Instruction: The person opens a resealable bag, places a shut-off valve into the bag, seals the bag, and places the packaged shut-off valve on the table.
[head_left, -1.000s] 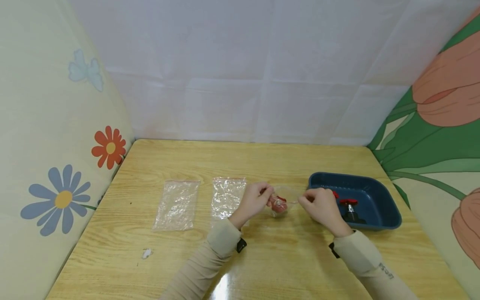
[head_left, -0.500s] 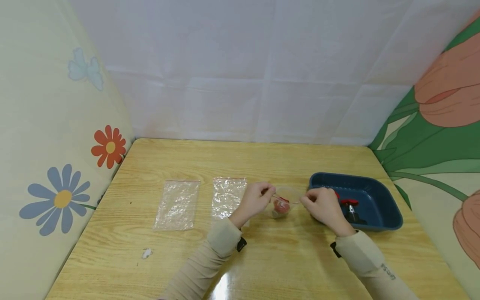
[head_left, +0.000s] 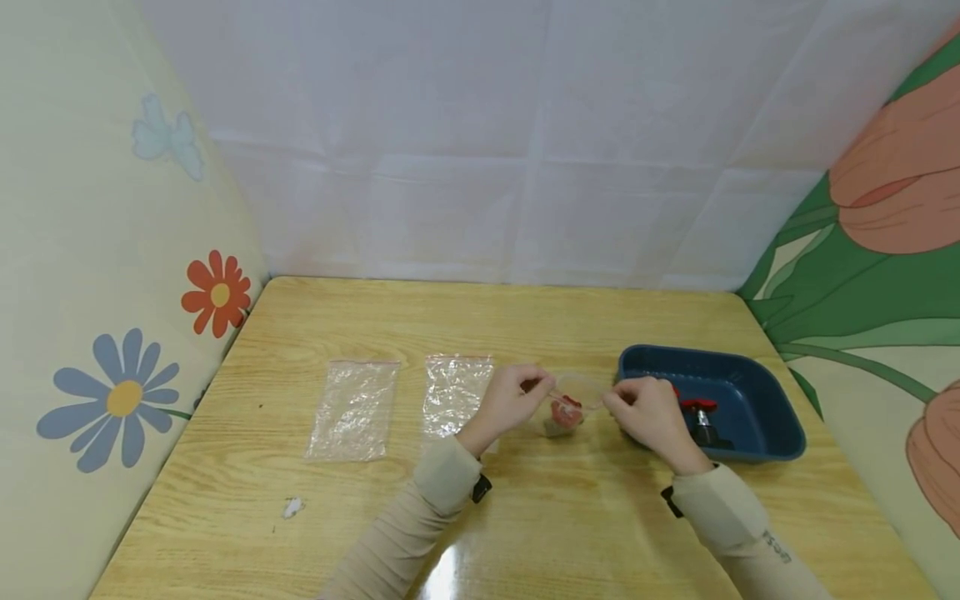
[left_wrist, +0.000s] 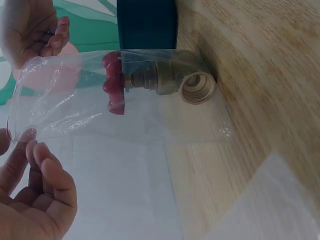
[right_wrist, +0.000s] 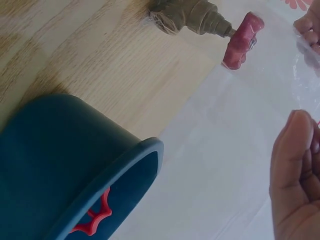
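Note:
A brass valve [left_wrist: 167, 77] with a red handwheel [left_wrist: 114, 84] is inside a clear zip bag [left_wrist: 145, 120]. In the left wrist view, its threaded opening is near the table and the handwheel faces the bag's mouth. My left hand [head_left: 516, 402] pinches one side of the bag's mouth between thumb and fingers. On the opposite side, my right hand [head_left: 648, 412] pinches the mouth's other edge. The bag hangs between both hands, its mouth spread in a loop; in the head view the valve [head_left: 566, 412] shows through the film.
Two flat clear zip bags, a left bag [head_left: 355, 410] and a nearer bag [head_left: 456, 393], lie on the wooden table [head_left: 375, 517]. Beside my right hand stands a blue basin [head_left: 750, 400] containing a red-handled valve [head_left: 701, 417] and another red part. A white cloth [head_left: 450, 208] hangs behind.
Both hands have shifted slightly to the right, still pinching the bag's mouth. The valve has moved a little right, away from the left fingertips. Table items stay put.

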